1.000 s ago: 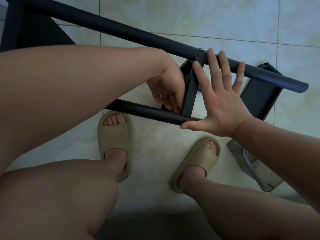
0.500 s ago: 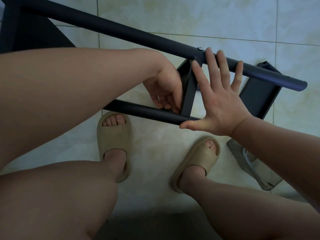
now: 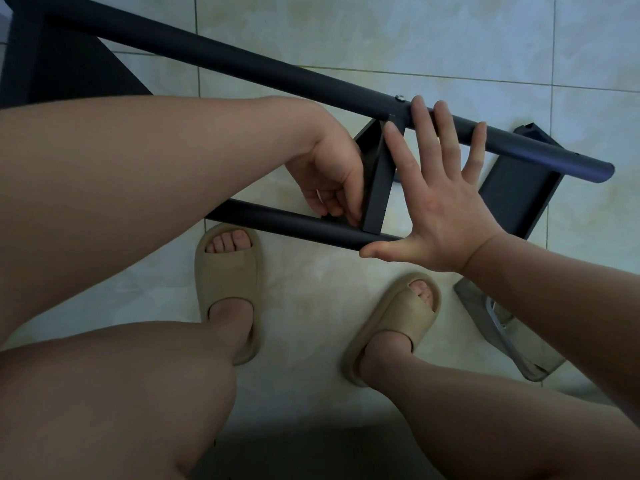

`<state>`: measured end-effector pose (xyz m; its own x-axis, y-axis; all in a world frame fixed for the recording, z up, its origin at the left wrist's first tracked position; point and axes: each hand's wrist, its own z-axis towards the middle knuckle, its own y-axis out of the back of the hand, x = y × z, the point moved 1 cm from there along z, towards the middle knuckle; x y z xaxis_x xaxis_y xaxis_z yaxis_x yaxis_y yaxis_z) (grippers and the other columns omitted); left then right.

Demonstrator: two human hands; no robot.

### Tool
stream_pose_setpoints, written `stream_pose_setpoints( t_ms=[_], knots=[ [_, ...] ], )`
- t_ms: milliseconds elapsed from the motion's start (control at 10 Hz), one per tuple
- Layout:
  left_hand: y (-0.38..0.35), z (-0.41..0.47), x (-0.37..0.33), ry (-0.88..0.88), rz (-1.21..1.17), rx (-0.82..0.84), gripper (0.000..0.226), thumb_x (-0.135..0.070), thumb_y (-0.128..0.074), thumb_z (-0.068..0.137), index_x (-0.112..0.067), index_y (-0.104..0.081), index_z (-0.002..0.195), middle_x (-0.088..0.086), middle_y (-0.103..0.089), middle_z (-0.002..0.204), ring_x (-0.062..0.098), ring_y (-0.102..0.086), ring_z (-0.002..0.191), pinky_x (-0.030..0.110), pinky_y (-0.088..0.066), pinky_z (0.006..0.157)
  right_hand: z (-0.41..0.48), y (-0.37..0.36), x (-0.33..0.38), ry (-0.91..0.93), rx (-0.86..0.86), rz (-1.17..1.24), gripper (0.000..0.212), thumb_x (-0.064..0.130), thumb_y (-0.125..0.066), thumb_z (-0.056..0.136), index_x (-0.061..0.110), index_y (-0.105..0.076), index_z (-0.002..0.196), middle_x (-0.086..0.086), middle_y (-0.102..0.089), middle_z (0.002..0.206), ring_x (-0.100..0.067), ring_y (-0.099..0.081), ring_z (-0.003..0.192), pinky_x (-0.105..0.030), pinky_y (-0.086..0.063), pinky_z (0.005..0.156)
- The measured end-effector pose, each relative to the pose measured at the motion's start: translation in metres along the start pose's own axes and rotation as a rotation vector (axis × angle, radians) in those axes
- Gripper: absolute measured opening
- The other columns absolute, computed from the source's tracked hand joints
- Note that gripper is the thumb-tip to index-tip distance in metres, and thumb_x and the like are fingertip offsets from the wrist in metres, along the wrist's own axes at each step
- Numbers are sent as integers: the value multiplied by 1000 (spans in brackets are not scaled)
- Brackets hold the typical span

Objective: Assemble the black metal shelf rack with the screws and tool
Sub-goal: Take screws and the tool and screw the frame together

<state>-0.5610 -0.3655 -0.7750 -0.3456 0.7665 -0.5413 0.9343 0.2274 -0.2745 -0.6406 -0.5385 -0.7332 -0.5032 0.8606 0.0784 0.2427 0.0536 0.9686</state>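
Your rack (image 3: 242, 64) lies on its side on the tiled floor (image 3: 346, 36), filling the view from 10 o'clock across to 3 o'clock. Its upper tube (image 3: 294, 81) slants down from 10 toward 3, and the lower tube (image 3: 277, 220) runs beneath it near the centre. A flat panel (image 3: 377, 188) stands between the two tubes just above centre, and a small screw (image 3: 400, 97) sits in the upper tube where that panel meets it. A second panel (image 3: 516, 199) hangs from the same tube at 3 o'clock. Your left hand (image 3: 329, 174) comes in from 9 o'clock, its fingers curled tight against the left face of the first panel, right where it joins the lower tube. The grip is narrow, but whether it pinches anything I cannot tell, since the fingertips hide the spot. Your right hand (image 3: 440, 216) reaches in from 4 o'clock with a wide grip holding nothing, fingers straight and spread. The forefinger lies along the panel's right edge, the other fingertips lap over the upper tube, and the thumb rests along the end of the lower tube. Your feet in tan slippers (image 3: 227, 271) stand on the floor at 6 o'clock, below the lower tube. A grey plastic bag (image 3: 481, 313) lies at 4 o'clock, half under your right forearm, with contents too dim to make out.
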Motion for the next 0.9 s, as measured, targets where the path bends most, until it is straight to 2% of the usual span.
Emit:
stream_pose_setpoints(
  t_ms=[100, 200, 400, 500, 600, 700, 800, 900],
  knots=[
    [3, -1, 2, -1, -11, 35, 24, -14, -66, 85, -16, -72, 109, -2, -72, 100, 12, -65, 84, 30, -50, 86, 0, 0, 0, -1, 0, 1, 131, 103, -27, 70, 12, -9, 163, -24, 1, 168, -46, 4, 154, -74, 8, 114],
    [-2, -3, 2, -7, -36, 89, 31, -24, -70, 73, -17, -75, 103, 0, -74, 101, 14, -69, 84, 32, -53, 84, 0, 0, 0, -2, 0, 1, 131, 103, -27, 70, 12, -9, 163, -23, 1, 168, -45, 4, 155, -74, 7, 114],
    [-4, 0, 1, -8, -26, 32, 28, -20, -74, 67, -15, -73, 94, -1, -72, 84, 11, -62, 72, 27, -49, 80, 0, 0, 0, -1, -1, 1, 132, 103, -27, 70, 11, -10, 163, -24, 0, 168, -46, 4, 154, -74, 7, 114],
    [-1, 0, 3, -11, -20, 17, 21, -11, -68, 84, -13, -71, 105, -1, -72, 93, 11, -63, 80, 28, -49, 84, 0, 0, 0, -3, 2, 0, 132, 103, -28, 69, 11, -10, 163, -24, 0, 168, -46, 4, 154, -75, 7, 114],
    [-1, -2, 4, -3, -10, 22, 28, -21, -71, 77, -17, -74, 105, -1, -73, 101, 13, -65, 86, 33, -49, 91, 0, 0, 0, -2, 2, -3, 132, 103, -27, 70, 11, -10, 163, -24, 0, 168, -46, 4, 154, -74, 7, 114],
    [-4, -2, 2, -15, 9, 12, 16, -22, -74, 76, -21, -78, 91, -1, -74, 94, 14, -63, 80, 34, -48, 90, 0, 1, 0, 0, 0, -3, 131, 102, -27, 70, 11, -9, 163, -24, 0, 168, -46, 4, 154, -74, 7, 114],
    [-5, -1, 1, -17, -7, -19, 26, -24, -78, 61, -20, -77, 86, -2, -73, 85, 12, -58, 73, 31, -48, 85, 0, 1, 1, -2, 5, -3, 132, 103, -27, 70, 11, -10, 163, -24, 1, 168, -46, 4, 154, -74, 8, 114],
    [-3, 0, 1, -18, -4, -2, 29, -18, -76, 67, -16, -73, 96, -3, -71, 87, 11, -58, 73, 28, -48, 83, 0, 1, 1, -1, 7, -2, 131, 103, -27, 70, 11, -10, 163, -24, 1, 168, -46, 4, 154, -74, 8, 114]
  ],
)
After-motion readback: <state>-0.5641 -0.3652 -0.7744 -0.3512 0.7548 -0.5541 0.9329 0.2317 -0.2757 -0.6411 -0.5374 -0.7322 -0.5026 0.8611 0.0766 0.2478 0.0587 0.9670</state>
